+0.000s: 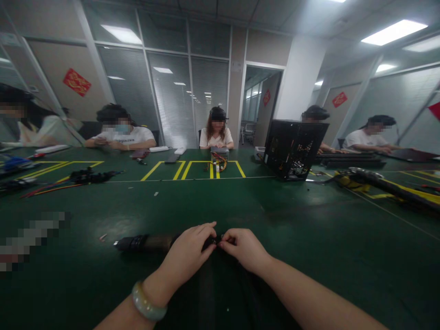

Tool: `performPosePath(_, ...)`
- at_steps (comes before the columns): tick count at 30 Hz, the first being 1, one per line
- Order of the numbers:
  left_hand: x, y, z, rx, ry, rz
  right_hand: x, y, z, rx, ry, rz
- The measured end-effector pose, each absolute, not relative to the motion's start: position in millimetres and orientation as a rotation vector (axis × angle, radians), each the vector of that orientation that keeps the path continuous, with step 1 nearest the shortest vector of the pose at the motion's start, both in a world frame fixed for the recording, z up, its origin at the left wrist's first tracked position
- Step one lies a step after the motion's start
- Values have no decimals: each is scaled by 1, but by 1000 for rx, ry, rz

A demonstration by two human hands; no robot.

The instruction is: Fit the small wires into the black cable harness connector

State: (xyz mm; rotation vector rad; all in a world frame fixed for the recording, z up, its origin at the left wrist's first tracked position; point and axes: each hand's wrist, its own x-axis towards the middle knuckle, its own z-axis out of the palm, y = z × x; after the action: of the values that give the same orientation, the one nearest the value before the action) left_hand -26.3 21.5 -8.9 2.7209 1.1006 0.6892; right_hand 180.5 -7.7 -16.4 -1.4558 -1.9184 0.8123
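Observation:
A long dark cylindrical tool (137, 243) lies on the green table, its metal tip pointing left. My left hand (192, 250) curls over its right end, with the fingers closed around that dark end. Right beside it, my right hand (242, 247) is closed in a pinch between thumb and fingers. Something small and dark sits between the two sets of fingertips, too small to name. A pale bangle is on my left wrist.
Across the green table (192, 199) are a black computer case (292, 149), a small box with coloured wires (220, 158), dark cable bundles (91, 176) at left and a black-yellow bundle (378, 185) at right. Several people sit along the far side.

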Motion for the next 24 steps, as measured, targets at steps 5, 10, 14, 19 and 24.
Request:
performPosePath(5,-27,21,-8,2718,1102,673,180,-8,-17,-1452,-1899,826)
performPosePath(10,-27,21,-7,2698,1080,685,179,-9,-15,-1457,-1885,831)
performPosePath(14,-27,21,-7,2676,1092,685,179,-9,-15,-1446,-1876,857)
performPosePath(19,-26,20,-7,2675,1102,678,179,-8,-16,-1441,-1884,870)
performPosePath(24,-26,19,-6,2689,1092,671,178,-7,-16,-1432,-1918,851)
